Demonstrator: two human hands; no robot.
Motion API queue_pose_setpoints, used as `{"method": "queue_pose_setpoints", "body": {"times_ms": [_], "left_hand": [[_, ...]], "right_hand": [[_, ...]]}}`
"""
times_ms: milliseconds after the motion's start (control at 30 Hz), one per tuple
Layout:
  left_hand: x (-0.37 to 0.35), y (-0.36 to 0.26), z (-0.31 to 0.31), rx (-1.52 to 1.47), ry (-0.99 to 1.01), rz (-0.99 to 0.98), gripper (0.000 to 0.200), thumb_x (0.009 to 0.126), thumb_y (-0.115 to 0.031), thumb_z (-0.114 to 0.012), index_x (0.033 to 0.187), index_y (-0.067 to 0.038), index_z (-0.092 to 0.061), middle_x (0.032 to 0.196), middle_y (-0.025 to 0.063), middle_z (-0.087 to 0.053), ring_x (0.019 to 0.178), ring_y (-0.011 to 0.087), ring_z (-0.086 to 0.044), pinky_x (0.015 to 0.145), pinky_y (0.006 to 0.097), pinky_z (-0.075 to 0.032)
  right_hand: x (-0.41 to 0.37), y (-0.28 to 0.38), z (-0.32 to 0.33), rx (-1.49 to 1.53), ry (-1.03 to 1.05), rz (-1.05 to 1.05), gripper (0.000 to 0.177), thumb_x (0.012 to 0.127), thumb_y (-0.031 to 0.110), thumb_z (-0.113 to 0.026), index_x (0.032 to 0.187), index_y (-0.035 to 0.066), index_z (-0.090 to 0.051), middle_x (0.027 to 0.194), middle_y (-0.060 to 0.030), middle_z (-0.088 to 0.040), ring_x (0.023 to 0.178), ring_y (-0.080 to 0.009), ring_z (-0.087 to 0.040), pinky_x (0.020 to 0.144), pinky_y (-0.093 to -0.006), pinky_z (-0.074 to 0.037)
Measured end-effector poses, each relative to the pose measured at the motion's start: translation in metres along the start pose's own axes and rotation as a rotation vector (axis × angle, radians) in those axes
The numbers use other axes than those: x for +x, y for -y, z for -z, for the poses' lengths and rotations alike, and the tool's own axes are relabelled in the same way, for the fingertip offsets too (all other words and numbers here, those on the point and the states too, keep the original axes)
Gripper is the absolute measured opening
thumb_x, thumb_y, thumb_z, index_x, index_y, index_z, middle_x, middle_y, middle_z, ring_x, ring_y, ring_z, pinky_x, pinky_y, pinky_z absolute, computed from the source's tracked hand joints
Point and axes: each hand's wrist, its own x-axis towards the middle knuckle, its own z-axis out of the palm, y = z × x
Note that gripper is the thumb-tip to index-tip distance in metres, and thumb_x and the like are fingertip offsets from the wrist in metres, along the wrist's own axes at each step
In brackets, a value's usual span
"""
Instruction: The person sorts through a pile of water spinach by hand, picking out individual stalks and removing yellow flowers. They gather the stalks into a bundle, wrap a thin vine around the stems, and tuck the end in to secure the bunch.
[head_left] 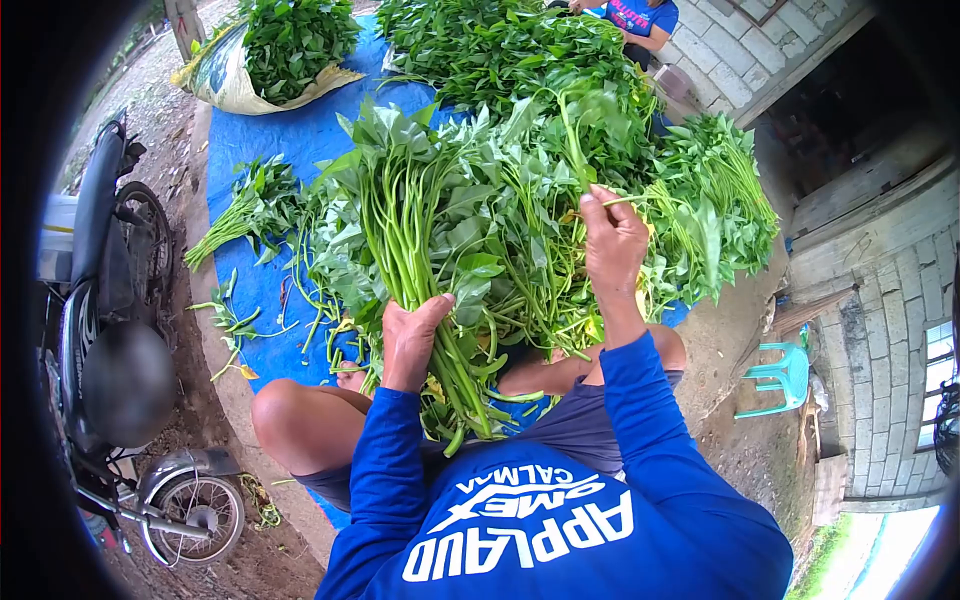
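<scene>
while snug mid-stem in left hand (pixel 410 342), leafy bundle (pixel 396 232); in right hand (pixel 614 242), pinched sprig (pixel 574 142)

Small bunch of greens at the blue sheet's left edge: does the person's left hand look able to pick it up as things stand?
Probably not: the left hand is closed around a thick bundle. If emptied, it might reach, since nothing covers the small bunch's stems.

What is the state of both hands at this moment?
Left hand: closed around a thick bunch of leafy stems.
Right hand: closed, pinching leafy greens.
</scene>
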Motion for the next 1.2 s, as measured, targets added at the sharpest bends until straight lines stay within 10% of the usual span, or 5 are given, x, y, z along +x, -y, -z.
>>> {"method": "queue_pose_setpoints", "body": {"times_ms": [167, 267, 700, 800, 1200], "left_hand": [[0.005, 0.001, -0.012, -0.034, 0.038, 0.024, 0.03, 0.091, -0.03, -0.082, 0.099, -0.003, -0.07, 0.08, 0.0026, -0.067, 0.065, 0.0132, -0.063, 0.06, 0.0304, -0.051], [0.013, 0.022, -0.017, -0.18, 0.073, 0.125, 0.028, 0.094, -0.03, -0.08, 0.1, -0.004, -0.072, 0.083, 0.0025, -0.069, 0.067, 0.0134, -0.065, 0.062, 0.0302, -0.053], [0.023, 0.084, -0.026, -0.24, -0.088, 0.028, 0.039, 0.096, -0.033, -0.085, 0.118, -0.006, -0.068, 0.1, 0.0039, -0.07, 0.083, 0.0139, -0.07, 0.074, 0.0324, -0.059], [0.028, 0.06, -0.013, -0.335, 0.056, 0.35, 0.036, 0.091, -0.024, -0.087, 0.11, 0.003, -0.072, 0.094, 0.0081, -0.075, 0.073, 0.0149, -0.069, 0.067, 0.0313, -0.057], [0.03, 0.062, -0.012, -0.077, -0.001, 0.194, 0.018, 0.09, -0.017, -0.085, 0.095, -0.002, -0.077, 0.083, 0.0033, -0.073, 0.068, 0.0125, -0.067, 0.062, 0.0293, -0.054]], "right_hand": [[-0.04, -0.008, -0.035, -0.242, 0.162, 0.055, 0.021, 0.099, 0.013, -0.08, 0.113, -0.002, -0.082, 0.092, 0.0006, -0.07, 0.074, -0.0096, -0.06, 0.07, -0.0273, -0.051], [-0.094, -0.03, -0.049, -0.001, 0.502, -0.411, 0.024, 0.099, 0.014, -0.08, 0.115, -0.004, -0.08, 0.088, 0.0005, -0.072, 0.072, -0.0088, -0.06, 0.069, -0.0254, -0.051], [-0.161, -0.073, -0.048, 0.334, 0.429, -0.857, 0.009, 0.101, 0.006, -0.077, 0.106, 0.0, -0.075, 0.094, -0.0042, -0.076, 0.085, -0.0113, -0.07, 0.079, -0.0263, -0.058], [-0.164, -0.061, -0.049, 0.31, 0.5, -0.91, 0.006, 0.101, 0.005, -0.076, 0.106, 0.001, -0.075, 0.094, -0.0047, -0.076, 0.084, -0.0115, -0.07, 0.079, -0.0262, -0.058], [-0.178, -0.055, -0.037, -0.243, 0.482, 0.135, 0.019, 0.095, 0.021, -0.079, 0.103, 0.004, -0.082, 0.095, -0.0137, -0.073, 0.091, -0.0349, -0.069, 0.086, -0.0441, -0.055]]}}
